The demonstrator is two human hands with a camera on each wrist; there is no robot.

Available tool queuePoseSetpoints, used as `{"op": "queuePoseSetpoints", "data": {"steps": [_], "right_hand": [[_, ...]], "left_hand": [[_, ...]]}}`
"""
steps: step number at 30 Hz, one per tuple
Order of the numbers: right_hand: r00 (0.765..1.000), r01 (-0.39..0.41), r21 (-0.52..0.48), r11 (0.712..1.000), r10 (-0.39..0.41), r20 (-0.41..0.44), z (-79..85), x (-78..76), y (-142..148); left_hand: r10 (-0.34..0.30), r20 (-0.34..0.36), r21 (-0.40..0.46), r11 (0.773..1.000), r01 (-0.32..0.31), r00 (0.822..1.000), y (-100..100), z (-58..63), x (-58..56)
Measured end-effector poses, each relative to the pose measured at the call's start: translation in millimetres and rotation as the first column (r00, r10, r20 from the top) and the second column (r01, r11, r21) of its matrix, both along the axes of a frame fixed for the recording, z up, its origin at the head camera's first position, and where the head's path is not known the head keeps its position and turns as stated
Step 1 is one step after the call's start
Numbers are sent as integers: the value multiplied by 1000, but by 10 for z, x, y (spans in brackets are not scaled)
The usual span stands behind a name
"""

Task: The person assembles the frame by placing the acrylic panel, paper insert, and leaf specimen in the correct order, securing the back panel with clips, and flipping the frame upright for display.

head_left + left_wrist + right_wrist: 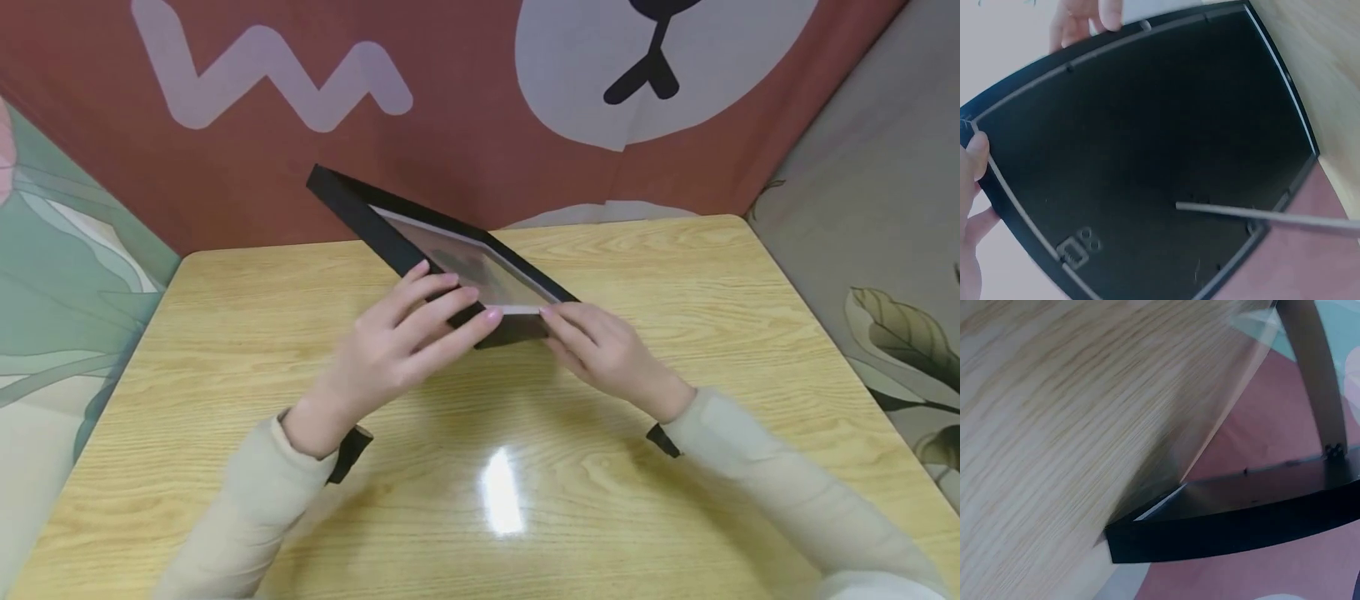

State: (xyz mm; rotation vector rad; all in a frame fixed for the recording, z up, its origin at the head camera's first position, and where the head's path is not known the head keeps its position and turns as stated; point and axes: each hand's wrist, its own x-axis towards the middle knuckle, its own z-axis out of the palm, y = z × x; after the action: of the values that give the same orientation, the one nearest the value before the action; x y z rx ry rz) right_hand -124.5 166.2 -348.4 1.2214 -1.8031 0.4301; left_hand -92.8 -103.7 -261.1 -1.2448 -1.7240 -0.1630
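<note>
A black picture frame [360,218] is tilted above the table, its pale inner border and reflective front facing up toward the head camera. My left hand [397,342] grips its near left side, several fingers laid over the edge and the thumb hidden. At the near right corner, my right hand [603,350] pinches the rim. The left wrist view shows the frame's dark back panel [1141,137], with a strut-like stand [1266,215] sticking out from it. In the right wrist view that stand [1316,375] juts away from the back, while a frame corner [1147,544] overlaps the table edge.
The wood-grain table [225,333] lies beneath both hands. A red patterned wall covering [465,100] rises behind its far edge, with printed hangings [75,250] at the left and grey leaf-patterned fabric [855,217] at the right. Small black devices [351,454] sit at the wrists.
</note>
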Motion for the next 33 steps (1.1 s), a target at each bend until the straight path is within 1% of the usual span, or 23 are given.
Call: {"op": "queuePoseSetpoints", "data": {"steps": [5,8,11,14,16,19,22,26,28,30,33], "right_hand": [[997,19,17,1000,-17,-70,16,42,-114],[996,2,9,1000,-1,-88,27,59,-186],[997,-28,17,999,30,-72,15,50,-216],[999,-42,49,998,43,-28,-21,24,-184],[999,-40,71,997,40,6,-59,3,-134],[998,-28,97,995,23,50,-128,-34,-38],[998,-12,118,993,5,63,-212,-68,60],[996,-19,155,988,6,84,-243,-70,124],[995,-34,171,985,17,102,-220,-53,119],[995,-38,180,983,21,97,-210,-37,105],[997,-29,197,980,15,73,-195,-1,72]], "left_hand": [[32,-10,-84,996,-33,999,-165,36,-26],[28,1,-82,996,-28,1000,-245,44,-33],[-3,28,-50,999,4,1000,-298,42,-39],[-33,40,-26,999,34,999,-313,39,-47],[-58,41,-6,998,58,997,-296,33,-51],[-72,25,23,997,72,997,-253,18,-50],[-74,3,63,995,74,997,-207,7,-43],[-78,-13,93,992,79,997,-176,0,-37],[-89,-10,103,991,90,996,-174,-7,-47],[-103,-1,107,989,102,995,-185,-15,-64],[-118,30,106,988,114,993,-221,-30,-96]]}}
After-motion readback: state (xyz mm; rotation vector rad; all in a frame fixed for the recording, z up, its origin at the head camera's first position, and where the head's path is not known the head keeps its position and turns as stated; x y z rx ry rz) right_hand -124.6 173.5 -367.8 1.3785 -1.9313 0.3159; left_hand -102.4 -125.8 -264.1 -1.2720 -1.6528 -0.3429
